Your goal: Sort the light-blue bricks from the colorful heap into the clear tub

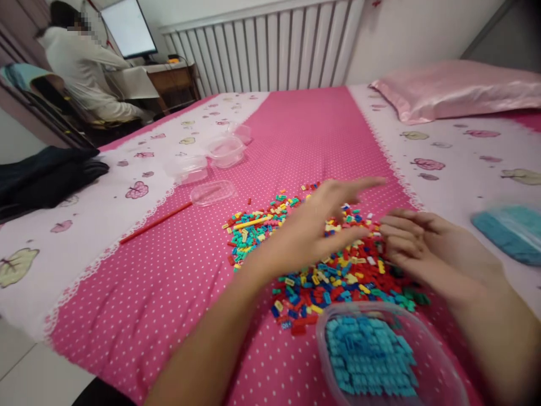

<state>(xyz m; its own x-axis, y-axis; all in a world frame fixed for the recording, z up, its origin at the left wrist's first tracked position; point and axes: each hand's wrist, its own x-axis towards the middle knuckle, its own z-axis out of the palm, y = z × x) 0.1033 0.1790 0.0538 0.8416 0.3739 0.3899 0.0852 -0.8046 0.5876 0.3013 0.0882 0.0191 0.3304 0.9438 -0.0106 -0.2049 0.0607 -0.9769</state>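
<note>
Over a heap of small mixed-colour toy bricks (333,282) hovers my left hand (321,225), its index finger and thumb stretched out and apart, with no brick visible in it. At the heap's right edge, my right hand (418,242) has its fingers curled together. Whatever those fingers may hold is hidden. Just below both hands, near me, stands a clear plastic container (442,366). Inside it, light blue bricks (372,363) lie in tight rows, with a few darker blue ones on top.
Clear containers (226,152), a clear lid (213,193) and a red stick (156,223) lie at the left on the pink bedspread (169,293). A bag of blue pieces (511,231) is at right. Beyond are a pillow (460,87) and a seated person (84,62) facing a monitor.
</note>
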